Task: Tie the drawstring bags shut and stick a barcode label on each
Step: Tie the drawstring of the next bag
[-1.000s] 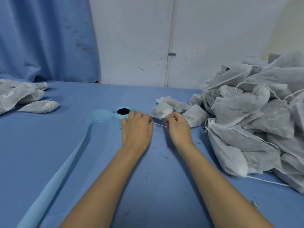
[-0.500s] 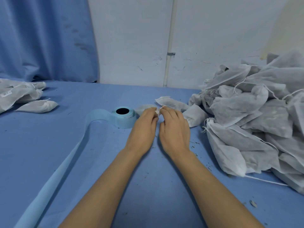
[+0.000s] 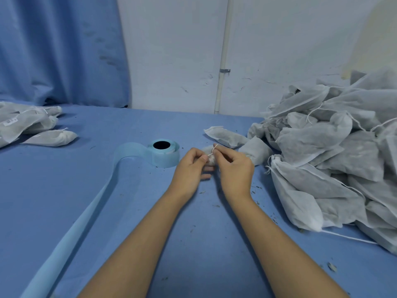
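Note:
My left hand and my right hand meet at the table's middle over a small white drawstring bag, mostly hidden behind my fingers. The white drawstring loops over my right forefinger, and my left thumb and fingers pinch its other end at the bag's neck. A light blue label roll stands just left of my left hand, its backing strip trailing toward the near left edge.
A big heap of white filled bags covers the right side. Two loose bags lie just beyond my hands. Several bags, one with a label, lie at the far left. A blue curtain and a white wall stand behind the blue table.
My hands came together from pulling the string apart, then lifted slightly; the string now loops over my right forefinger at the bag's neck.

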`<state>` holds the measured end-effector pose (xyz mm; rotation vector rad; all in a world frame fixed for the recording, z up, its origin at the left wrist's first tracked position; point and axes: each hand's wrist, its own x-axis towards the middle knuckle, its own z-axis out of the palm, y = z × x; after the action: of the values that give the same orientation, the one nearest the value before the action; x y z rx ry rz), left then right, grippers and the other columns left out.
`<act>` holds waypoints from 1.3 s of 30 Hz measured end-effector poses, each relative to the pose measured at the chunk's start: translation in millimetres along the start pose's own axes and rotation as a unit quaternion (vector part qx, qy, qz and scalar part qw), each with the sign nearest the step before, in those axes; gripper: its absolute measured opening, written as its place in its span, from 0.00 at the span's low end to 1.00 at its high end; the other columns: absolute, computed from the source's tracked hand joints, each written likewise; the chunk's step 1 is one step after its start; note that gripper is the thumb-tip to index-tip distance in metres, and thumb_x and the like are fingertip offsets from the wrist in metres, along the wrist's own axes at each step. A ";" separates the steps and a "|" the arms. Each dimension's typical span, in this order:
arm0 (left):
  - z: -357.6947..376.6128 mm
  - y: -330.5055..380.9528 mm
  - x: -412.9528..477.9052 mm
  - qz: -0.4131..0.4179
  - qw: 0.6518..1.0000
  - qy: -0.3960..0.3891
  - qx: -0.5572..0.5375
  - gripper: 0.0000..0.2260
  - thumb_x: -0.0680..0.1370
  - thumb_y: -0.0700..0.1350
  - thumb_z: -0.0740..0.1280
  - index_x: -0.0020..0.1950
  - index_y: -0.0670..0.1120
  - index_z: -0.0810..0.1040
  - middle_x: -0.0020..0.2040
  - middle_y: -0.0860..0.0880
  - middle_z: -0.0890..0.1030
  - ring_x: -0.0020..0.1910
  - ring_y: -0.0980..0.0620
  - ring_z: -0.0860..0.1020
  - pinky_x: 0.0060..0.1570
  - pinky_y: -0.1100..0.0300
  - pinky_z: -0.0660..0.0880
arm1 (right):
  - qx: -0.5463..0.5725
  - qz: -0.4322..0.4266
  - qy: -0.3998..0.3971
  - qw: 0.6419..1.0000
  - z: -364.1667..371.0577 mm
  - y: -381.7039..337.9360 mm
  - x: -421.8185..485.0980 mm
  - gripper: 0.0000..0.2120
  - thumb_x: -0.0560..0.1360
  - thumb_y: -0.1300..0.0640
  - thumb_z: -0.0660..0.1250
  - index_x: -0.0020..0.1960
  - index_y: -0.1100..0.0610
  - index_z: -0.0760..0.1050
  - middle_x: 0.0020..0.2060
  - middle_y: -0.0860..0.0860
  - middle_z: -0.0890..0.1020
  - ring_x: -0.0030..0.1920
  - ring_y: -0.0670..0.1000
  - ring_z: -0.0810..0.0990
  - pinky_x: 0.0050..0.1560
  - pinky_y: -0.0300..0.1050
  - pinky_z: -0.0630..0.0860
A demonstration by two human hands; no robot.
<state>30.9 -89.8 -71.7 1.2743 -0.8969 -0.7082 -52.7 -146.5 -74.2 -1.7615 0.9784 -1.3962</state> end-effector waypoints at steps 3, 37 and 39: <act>-2.7 0.9 0.6 -0.002 0.999 0.031 0.018 0.07 0.83 0.40 0.55 0.46 0.44 0.68 0.41 0.50 0.78 0.36 0.51 0.81 0.40 0.57 0.75 | 0.093 0.059 -0.022 0.994 -1.1 0.2 0.5 0.05 0.72 0.60 0.72 0.47 0.54 0.85 0.39 0.41 0.85 0.42 0.35 0.81 0.45 0.28 0.73; -15.7 -6.0 2.9 0.114 0.982 0.036 0.147 0.08 0.79 0.38 0.63 0.43 0.49 0.76 0.39 0.52 0.82 0.36 0.55 0.80 0.45 0.59 0.77 | 0.349 0.299 -0.159 0.874 -3.9 -3.2 7.4 0.07 0.74 0.61 0.64 0.37 0.56 0.75 0.32 0.48 0.79 0.32 0.44 0.76 0.39 0.37 0.70; -15.4 -7.4 2.5 0.133 0.975 0.039 0.176 0.08 0.79 0.39 0.64 0.42 0.51 0.76 0.38 0.50 0.82 0.36 0.52 0.80 0.44 0.56 0.77 | 0.367 0.305 -0.149 0.866 -3.2 -4.1 6.6 0.07 0.74 0.61 0.64 0.38 0.56 0.75 0.32 0.48 0.78 0.32 0.44 0.75 0.38 0.37 0.69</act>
<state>45.8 -85.6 -79.4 1.4452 -1.1372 -0.2916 -54.2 -150.4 -66.9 -0.9285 0.6182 -0.8659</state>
